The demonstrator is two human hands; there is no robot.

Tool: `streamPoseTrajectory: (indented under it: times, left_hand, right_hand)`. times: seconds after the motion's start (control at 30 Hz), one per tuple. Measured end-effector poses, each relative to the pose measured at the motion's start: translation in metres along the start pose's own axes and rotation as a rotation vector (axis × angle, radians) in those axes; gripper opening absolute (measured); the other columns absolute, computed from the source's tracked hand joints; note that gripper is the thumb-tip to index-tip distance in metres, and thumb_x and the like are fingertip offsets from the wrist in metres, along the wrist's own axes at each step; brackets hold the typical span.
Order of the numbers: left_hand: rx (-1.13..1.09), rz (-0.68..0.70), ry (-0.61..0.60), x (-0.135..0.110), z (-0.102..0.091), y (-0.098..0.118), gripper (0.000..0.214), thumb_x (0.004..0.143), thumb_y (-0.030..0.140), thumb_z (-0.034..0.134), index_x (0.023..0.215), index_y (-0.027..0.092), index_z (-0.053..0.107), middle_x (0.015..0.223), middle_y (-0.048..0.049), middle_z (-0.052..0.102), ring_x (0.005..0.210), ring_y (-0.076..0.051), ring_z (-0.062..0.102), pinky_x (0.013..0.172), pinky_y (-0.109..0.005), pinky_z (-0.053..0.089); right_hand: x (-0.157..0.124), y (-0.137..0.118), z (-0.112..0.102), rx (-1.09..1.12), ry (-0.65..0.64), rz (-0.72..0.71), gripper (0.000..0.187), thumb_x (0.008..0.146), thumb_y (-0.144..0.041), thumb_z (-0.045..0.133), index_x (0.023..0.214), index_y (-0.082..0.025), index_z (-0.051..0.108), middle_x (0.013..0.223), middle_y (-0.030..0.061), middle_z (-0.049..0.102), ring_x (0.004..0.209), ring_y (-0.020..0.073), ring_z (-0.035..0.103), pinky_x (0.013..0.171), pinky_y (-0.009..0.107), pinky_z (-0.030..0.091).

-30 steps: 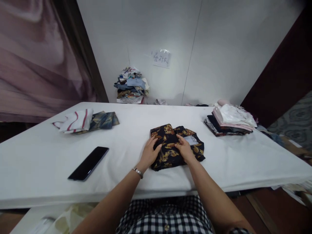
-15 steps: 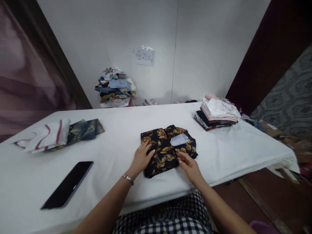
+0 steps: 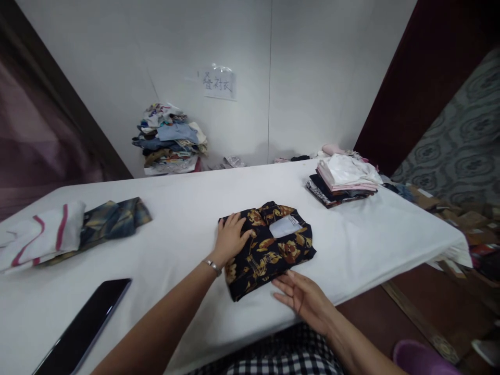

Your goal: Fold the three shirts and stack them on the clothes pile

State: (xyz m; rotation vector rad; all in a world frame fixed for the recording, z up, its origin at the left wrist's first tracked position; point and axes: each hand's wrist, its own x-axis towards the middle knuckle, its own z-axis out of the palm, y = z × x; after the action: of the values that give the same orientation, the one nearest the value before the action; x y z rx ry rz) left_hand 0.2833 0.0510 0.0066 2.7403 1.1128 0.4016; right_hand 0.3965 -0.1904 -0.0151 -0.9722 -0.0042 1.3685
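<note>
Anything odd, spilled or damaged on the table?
Only the phone at left stands out: a device among clothes on the white table. No visible spill; the dark patterned garment under the left hand looks undamaged.

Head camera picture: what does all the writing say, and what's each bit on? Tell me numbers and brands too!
"叠衬衣": handwritten on the white paper sign on the wall.
Black-and-gold floral shirt: any print on the pale patch at its neck is too small to read.
Cardboard boxes at the right: any labels are too blurred to read.
Smartphone: no writing shows on its dark screen.
No number or brand can be read.
</note>
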Motion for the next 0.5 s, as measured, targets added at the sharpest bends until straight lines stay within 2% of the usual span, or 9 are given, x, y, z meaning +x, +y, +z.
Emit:
streamPoseTrajectory:
  times: [0.07, 0.17, 0.27, 0.37, 0.5]
  left_hand:
    - [0.012, 0.011, -0.039, 0.026, -0.003, -0.007, 0.059, 0.092, 0.046, 0.047, 0.143, 0.017, 0.047, 0.157, -0.0159, 0.036, 0.147, -0.032, 0.027, 0.119, -0.057, 0.015]
    - [-0.042, -0.012, -0.172, 0.065, -0.002, -0.014, 0.068, 0.087, 0.05, 0.053, 0.145, 0.016, 0.043, 0.159, -0.0164, 0.032, 0.149, -0.033, 0.023, 0.12, -0.057, 0.012]
    - [-0.145, -0.002, -0.301, 0.096, 0.006, -0.014, 0.077, 0.079, 0.049, 0.063, 0.144, 0.015, 0.044, 0.157, -0.016, 0.036, 0.145, -0.032, 0.032, 0.119, -0.047, 0.023]
    - [-0.235, 0.017, -0.373, 0.116, 0.018, -0.009, 0.081, 0.072, 0.044, 0.069, 0.143, 0.014, 0.046, 0.151, -0.015, 0.047, 0.136, -0.029, 0.047, 0.112, -0.035, 0.036]
    - [-0.35, -0.042, -0.421, 0.13, 0.029, -0.003, 0.088, 0.065, 0.034, 0.073, 0.144, 0.011, 0.044, 0.137, -0.0173, 0.06, 0.121, -0.03, 0.06, 0.101, -0.034, 0.046]
  right_hand:
    - [0.007, 0.003, 0.003, 0.046, 0.0, 0.004, 0.03, 0.062, -0.04, 0.088, 0.077, -0.023, 0.068, 0.098, 0.008, 0.075, 0.104, 0.0277, 0.07, 0.087, 0.038, 0.058]
    - [0.012, 0.007, 0.007, 0.112, 0.025, 0.006, 0.034, 0.06, -0.036, 0.091, 0.079, -0.02, 0.068, 0.095, 0.0072, 0.076, 0.092, 0.0222, 0.072, 0.082, 0.031, 0.059]
    - [0.014, 0.008, 0.013, 0.149, 0.075, -0.004, 0.041, 0.056, -0.035, 0.093, 0.079, -0.017, 0.065, 0.087, 0.0066, 0.076, 0.084, 0.0201, 0.072, 0.078, 0.029, 0.058]
    - [0.015, 0.006, 0.019, 0.13, 0.131, -0.003, 0.044, 0.054, -0.033, 0.094, 0.078, -0.017, 0.06, 0.08, 0.005, 0.074, 0.077, 0.0196, 0.072, 0.073, 0.029, 0.058]
    - [0.025, 0.002, 0.028, 0.089, 0.164, 0.016, 0.047, 0.053, -0.033, 0.095, 0.075, -0.018, 0.056, 0.071, 0.002, 0.072, 0.067, 0.0171, 0.07, 0.066, 0.028, 0.057]
